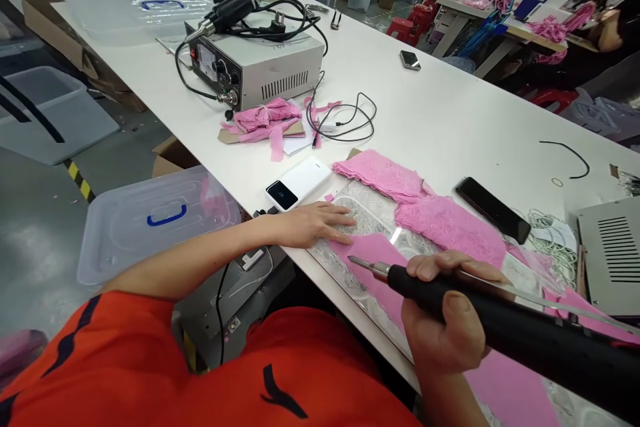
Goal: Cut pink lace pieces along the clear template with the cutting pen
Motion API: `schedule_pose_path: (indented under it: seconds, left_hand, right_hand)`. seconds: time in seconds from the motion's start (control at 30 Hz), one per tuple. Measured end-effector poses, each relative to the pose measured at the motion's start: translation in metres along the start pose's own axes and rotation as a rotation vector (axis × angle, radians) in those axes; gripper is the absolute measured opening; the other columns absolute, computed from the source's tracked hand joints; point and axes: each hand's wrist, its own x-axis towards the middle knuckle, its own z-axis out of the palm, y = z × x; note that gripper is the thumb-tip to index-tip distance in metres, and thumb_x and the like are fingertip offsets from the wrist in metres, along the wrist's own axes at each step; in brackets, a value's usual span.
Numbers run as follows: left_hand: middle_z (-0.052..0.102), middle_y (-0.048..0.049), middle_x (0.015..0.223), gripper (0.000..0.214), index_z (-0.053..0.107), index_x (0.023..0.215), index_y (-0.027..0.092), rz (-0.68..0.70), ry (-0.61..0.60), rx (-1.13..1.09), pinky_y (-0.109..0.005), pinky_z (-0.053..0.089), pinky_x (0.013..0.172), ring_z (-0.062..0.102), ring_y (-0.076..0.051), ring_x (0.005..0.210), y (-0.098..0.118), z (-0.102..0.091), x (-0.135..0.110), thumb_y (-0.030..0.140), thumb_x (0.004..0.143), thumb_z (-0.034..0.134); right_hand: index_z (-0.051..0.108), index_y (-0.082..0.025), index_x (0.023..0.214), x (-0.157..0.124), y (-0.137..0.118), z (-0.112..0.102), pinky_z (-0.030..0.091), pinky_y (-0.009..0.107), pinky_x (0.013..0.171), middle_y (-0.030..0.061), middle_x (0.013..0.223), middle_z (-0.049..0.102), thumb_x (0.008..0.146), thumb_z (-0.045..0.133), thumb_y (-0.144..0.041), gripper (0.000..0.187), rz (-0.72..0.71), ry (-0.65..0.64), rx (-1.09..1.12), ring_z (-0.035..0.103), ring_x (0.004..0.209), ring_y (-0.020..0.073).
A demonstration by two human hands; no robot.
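Observation:
My right hand (443, 320) is closed around the black handle of a cutting tool (500, 323); its metal tip points left, just above a piece of plain pink fabric (373, 250). My left hand (320, 221) lies flat with fingers stretched out, pressing the edge of that fabric onto a clear glass plate (345, 273) at the table's near edge. Pink lace pieces (425, 203) lie just beyond the plate.
A white power bank (299, 183) sits beside my left hand. A dark phone (493, 209) lies to the right of the lace. Farther back stand a grey control box (260, 60) with a second tool on top, coiled cables (343, 121) and pink scraps. Plastic bins (155, 220) stand on the floor at left.

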Motion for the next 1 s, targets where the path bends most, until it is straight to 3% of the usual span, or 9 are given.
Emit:
schedule_pose_path:
  seconds: [0.13, 0.37, 1.0]
  left_hand:
    - [0.042, -0.0038, 0.151, 0.064, 0.06, 0.129, 0.028, -0.026, -0.009, 0.017, -0.043, 0.03, 0.116, 0.031, -0.025, 0.143, 0.004, -0.002, 0.002, -0.006, 0.076, 0.048]
    - [0.035, -0.0067, 0.154, 0.067, 0.055, 0.135, 0.03, -0.072, -0.074, 0.063, -0.045, 0.03, 0.114, 0.031, -0.027, 0.143, 0.008, -0.002, 0.006, -0.003, 0.077, 0.05]
    - [0.036, -0.0074, 0.154, 0.063, 0.058, 0.132, 0.029, -0.069, -0.019, -0.013, -0.05, 0.026, 0.115, 0.029, -0.031, 0.144, 0.006, 0.001, 0.006, 0.0, 0.077, 0.05]
  right_hand:
    - [0.056, -0.023, 0.093, 0.005, 0.004, 0.009, 0.048, 0.031, 0.061, -0.0017, 0.086, 0.054, 0.075, 0.06, -0.02, 0.019, -0.065, -0.036, -0.001, 0.052, 0.064, 0.0098]
    - [0.054, -0.023, 0.092, 0.008, 0.014, 0.015, 0.049, 0.032, 0.061, -0.0018, 0.085, 0.054, 0.071, 0.062, -0.023, 0.022, -0.052, -0.029, -0.011, 0.053, 0.064, 0.0112]
    - [0.049, -0.023, 0.089, 0.012, 0.031, 0.026, 0.049, 0.034, 0.063, -0.0018, 0.083, 0.051, 0.075, 0.062, -0.025, 0.019, -0.132, -0.129, -0.079, 0.052, 0.065, 0.0119]
